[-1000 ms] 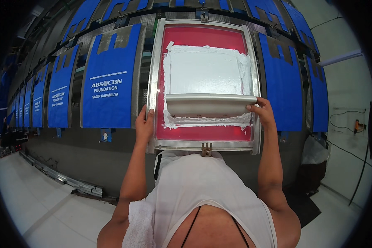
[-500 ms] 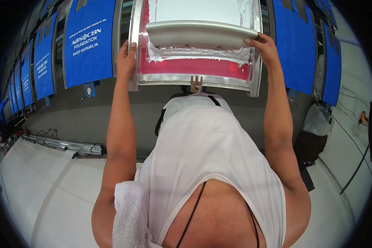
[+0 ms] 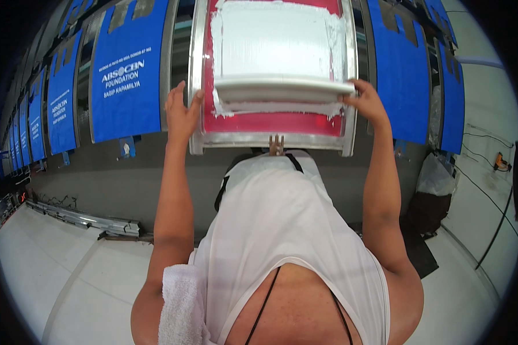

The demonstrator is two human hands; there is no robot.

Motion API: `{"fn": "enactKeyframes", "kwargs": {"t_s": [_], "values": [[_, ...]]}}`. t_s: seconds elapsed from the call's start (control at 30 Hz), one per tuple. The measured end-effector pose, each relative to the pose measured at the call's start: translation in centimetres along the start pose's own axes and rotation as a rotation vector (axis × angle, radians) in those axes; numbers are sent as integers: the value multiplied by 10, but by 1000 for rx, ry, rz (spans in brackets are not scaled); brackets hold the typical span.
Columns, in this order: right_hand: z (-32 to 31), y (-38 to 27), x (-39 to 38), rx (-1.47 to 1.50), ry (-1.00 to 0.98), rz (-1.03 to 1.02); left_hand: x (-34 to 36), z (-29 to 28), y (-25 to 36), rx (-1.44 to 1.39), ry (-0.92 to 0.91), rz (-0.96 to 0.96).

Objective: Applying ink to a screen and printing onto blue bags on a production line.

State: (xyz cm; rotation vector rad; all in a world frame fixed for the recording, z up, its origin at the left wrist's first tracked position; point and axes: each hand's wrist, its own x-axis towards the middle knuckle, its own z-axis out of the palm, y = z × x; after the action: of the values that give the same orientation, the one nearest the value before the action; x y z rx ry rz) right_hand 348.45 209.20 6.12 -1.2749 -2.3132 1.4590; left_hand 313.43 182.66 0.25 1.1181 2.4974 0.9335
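Note:
In front of me is a screen printing frame (image 3: 196, 63) with silver metal sides and a red-pink screen (image 3: 270, 125). White ink (image 3: 273, 43) covers its middle, with ragged edges. A long pale metal squeegee (image 3: 282, 90) lies across the near part of the screen, a band of ink along its near side. My right hand (image 3: 367, 104) pinches the squeegee's right end between thumb and fingers. Beside the frame's left rail is my left hand (image 3: 182, 112), open, fingers apart and thumb by the rail; contact is unclear.
Blue printed fabric pieces (image 3: 126, 80) lie on boards in a row to the left, with more blue pieces (image 3: 401, 80) at right. A metal bracket (image 3: 276, 145) sits at the frame's near edge. Metal bars (image 3: 86, 217) lie low at left; a plastic-covered bundle (image 3: 434, 184) stands at right.
The squeegee has come nearer to me on the screen, with my right hand still on its end. My left hand's fingers have loosened from the frame's left rail. The whole view has shifted.

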Motion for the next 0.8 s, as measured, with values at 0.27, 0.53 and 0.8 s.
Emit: {"fn": "enactKeyframes", "kwargs": {"t_s": [0.27, 0.53, 0.8], "values": [[34, -54, -37, -744, -22, -124, 20, -27, 114, 375, -610, 504], [-18, -62, 113, -848, 190, -436, 149, 22, 116, 266, -95, 601], [34, -27, 79, -1001, 90, -351, 87, 51, 80, 307, -188, 573]]}}
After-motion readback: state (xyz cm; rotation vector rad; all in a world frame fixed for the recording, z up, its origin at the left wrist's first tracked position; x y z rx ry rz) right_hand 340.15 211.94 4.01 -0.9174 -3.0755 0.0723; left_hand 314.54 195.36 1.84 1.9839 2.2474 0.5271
